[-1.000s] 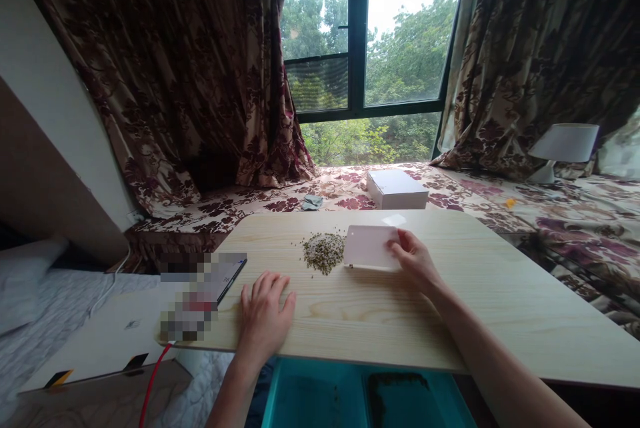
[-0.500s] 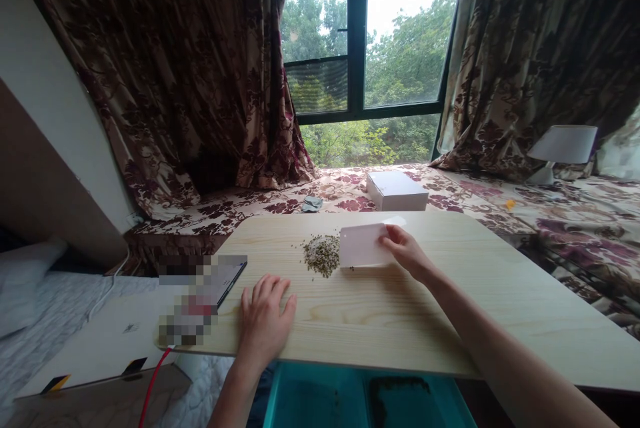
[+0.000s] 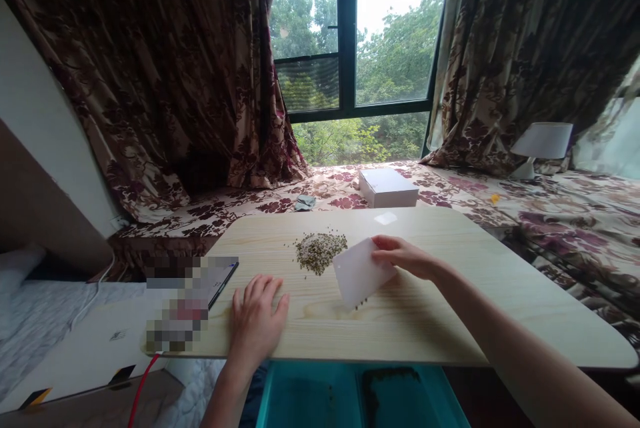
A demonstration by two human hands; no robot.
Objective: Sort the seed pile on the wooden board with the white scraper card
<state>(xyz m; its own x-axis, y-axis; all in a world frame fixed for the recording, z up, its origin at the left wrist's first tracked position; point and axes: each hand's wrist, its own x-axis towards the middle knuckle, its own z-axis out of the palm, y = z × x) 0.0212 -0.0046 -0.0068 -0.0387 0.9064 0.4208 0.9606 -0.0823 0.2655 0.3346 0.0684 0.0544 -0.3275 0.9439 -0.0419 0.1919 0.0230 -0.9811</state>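
My right hand (image 3: 393,253) pinches a thin white plastic card (image 3: 361,275) by its upper right corner. The card is tilted above the table, and a few dark grains show at its lower edge. Left of it lies a loose pile of small greenish-brown seeds (image 3: 320,253) with whitish grains mixed in. My left hand (image 3: 260,315) rests palm down on the light wooden table (image 3: 315,331), fingers spread, holding nothing. Below the near edge sits a teal divided tray (image 3: 310,391), with dark material in its right compartment.
At the table's left edge lies a pixelated flat device (image 3: 193,308) with a red cable (image 3: 143,391). A small white patch (image 3: 385,218) shows near the far edge. Beyond are a white box (image 3: 389,188), a lamp (image 3: 543,141) and a crumpled grey cloth (image 3: 305,202) on floral fabric.
My right hand has drawn the card away from the pile towards me and tilted it. A few grains now show under its near edge. My left hand stays flat; the view has shifted slightly.
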